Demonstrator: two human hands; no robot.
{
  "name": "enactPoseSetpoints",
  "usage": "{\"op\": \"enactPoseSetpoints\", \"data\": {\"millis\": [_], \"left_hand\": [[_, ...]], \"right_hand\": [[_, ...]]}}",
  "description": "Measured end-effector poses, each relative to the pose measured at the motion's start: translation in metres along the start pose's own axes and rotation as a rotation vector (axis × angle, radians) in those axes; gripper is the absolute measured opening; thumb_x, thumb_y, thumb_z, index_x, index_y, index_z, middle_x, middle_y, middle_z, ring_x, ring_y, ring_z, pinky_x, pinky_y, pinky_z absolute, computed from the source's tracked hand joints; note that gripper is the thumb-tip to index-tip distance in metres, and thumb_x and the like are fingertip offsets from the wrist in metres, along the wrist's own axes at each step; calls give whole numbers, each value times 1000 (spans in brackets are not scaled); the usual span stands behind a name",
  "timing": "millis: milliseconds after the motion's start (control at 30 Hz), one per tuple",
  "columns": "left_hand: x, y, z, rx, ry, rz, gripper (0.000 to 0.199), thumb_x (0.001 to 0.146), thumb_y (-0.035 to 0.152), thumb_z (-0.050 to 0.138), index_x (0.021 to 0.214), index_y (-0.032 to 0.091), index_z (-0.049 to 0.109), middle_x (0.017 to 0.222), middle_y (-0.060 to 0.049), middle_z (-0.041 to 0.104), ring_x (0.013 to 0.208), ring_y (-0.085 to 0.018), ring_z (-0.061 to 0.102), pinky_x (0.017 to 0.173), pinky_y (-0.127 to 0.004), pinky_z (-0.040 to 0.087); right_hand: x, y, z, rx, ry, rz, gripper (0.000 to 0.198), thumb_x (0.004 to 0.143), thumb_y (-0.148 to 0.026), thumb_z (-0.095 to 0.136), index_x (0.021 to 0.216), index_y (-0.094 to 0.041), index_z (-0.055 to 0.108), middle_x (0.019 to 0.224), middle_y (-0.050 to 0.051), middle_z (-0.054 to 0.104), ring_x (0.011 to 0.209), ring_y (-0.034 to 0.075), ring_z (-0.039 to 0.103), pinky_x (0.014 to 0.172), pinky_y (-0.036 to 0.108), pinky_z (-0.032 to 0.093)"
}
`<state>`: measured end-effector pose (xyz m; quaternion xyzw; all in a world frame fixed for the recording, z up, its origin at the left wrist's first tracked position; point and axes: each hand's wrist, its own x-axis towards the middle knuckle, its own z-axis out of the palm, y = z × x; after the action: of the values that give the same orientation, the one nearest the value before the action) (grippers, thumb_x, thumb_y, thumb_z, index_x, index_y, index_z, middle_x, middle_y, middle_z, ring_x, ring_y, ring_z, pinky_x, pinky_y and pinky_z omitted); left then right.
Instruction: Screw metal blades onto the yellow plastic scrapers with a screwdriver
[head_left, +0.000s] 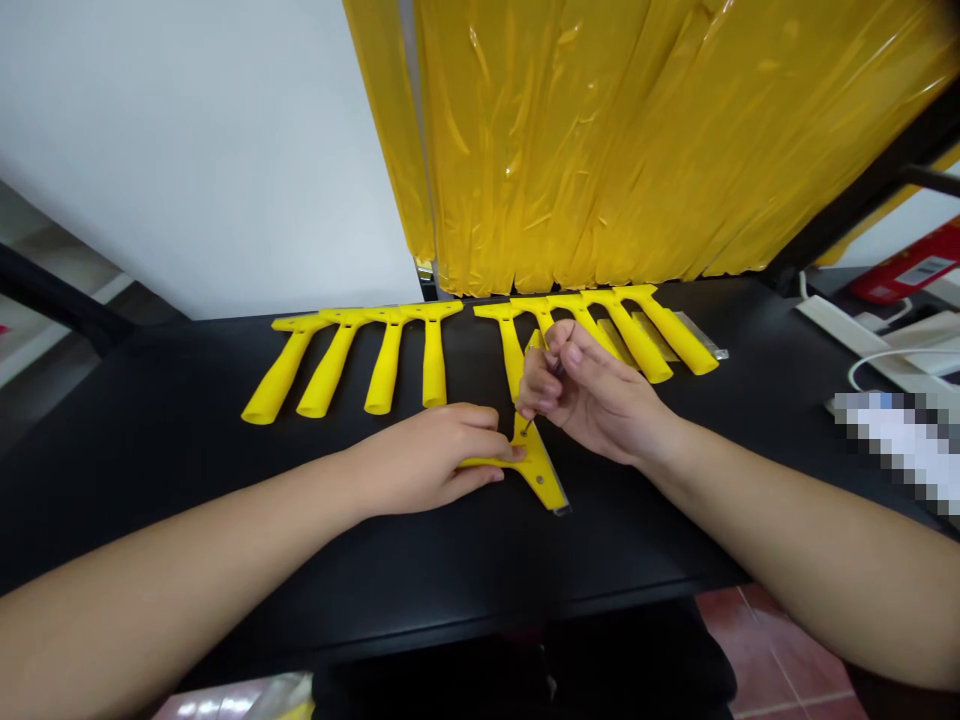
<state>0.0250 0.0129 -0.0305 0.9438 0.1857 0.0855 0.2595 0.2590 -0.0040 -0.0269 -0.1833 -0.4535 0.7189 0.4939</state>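
Note:
My left hand [450, 455] is wrapped round the handle of a yellow scraper [541, 465] lying on the black table. The scraper's wide head points right, with a thin blade edge along its right side and screws on its face. My right hand [585, 385] is closed on a thin metal hex key [528, 427], whose lower end reaches one of those screws. Most of the key is hidden by the fingers. Behind my hands lie more yellow scrapers [382, 365] in a left group and a right group [637, 335], handles toward me; my right hand covers part of the right group.
The black table [360, 575] ends at a front edge near me. Yellow plastic packets [600, 150] hang at the back beside a white panel [202, 150]. At right are a white power strip [862, 340], cables and a red box [911, 260]. A clear strip [697, 335] lies under the right scrapers.

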Motion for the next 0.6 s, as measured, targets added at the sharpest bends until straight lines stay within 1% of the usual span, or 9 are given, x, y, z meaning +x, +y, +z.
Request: {"op": "enactPoseSetpoints", "data": {"millis": [67, 133, 200, 267, 333, 400, 500, 600], "left_hand": [[0, 0, 0, 5, -2, 1, 27, 104, 25, 63, 129, 24, 75, 96, -5, 64, 88, -18, 66, 78, -26, 54], [0, 0, 0, 6, -4, 6, 27, 104, 25, 63, 128, 23, 75, 96, -5, 64, 90, -18, 66, 79, -26, 54], [0, 0, 0, 3, -3, 4, 26, 104, 24, 63, 128, 23, 75, 99, -6, 65, 92, -19, 66, 81, -27, 54], [0, 1, 0, 2, -5, -3, 26, 104, 24, 64, 128, 23, 76, 99, -5, 64, 91, -18, 66, 80, -26, 54], [0, 1, 0, 7, -6, -8, 26, 104, 23, 64, 127, 24, 76, 94, -4, 62, 87, -17, 65, 75, -25, 52], [0, 2, -1, 15, -5, -6, 25, 104, 23, 64, 125, 24, 76, 91, -3, 60, 84, -17, 63, 72, -23, 50], [0, 2, -1, 15, -2, 0, 25, 103, 22, 64, 125, 23, 76, 91, -3, 60, 83, -16, 62, 71, -23, 50], [0, 2, -1, 9, -2, 1, 27, 104, 23, 64, 128, 23, 75, 94, -3, 62, 85, -16, 63, 74, -24, 51]], "right_hand": [[1, 0, -1, -4, -3, -18, 30, 97, -46, 76, 90, -25, 57, 88, -2, 57, 81, 15, 58, 78, 32, 51], [2, 1, -3, -29, -16, -24, 33, 99, -51, 71, 86, -22, 63, 94, 1, 59, 87, 17, 61, 79, 32, 52], [3, 2, -5, -50, -29, 6, 40, 102, -57, 64, 87, -21, 70, 84, 1, 55, 78, 15, 58, 78, 33, 53], [2, 3, -6, -48, -17, 35, 46, 104, -62, 56, 94, -21, 74, 70, -3, 45, 64, 14, 47, 74, 33, 52], [2, 3, -5, -25, 12, 24, 44, 104, -64, 55, 103, -24, 72, 65, -6, 36, 58, 13, 37, 68, 32, 50], [2, 1, -3, 1, 29, -4, 37, 100, -64, 62, 105, -27, 68, 66, -6, 37, 58, 13, 35, 65, 30, 47], [2, -5, -2, 18, 47, -22, 33, 95, -60, 73, 101, -29, 61, 69, -6, 38, 59, 13, 35, 64, 29, 45], [3, -15, -3, -11, 118, -36, 34, 95, -61, 71, 96, -29, 59, 67, -6, 35, 57, 14, 34, 62, 30, 43]]}}
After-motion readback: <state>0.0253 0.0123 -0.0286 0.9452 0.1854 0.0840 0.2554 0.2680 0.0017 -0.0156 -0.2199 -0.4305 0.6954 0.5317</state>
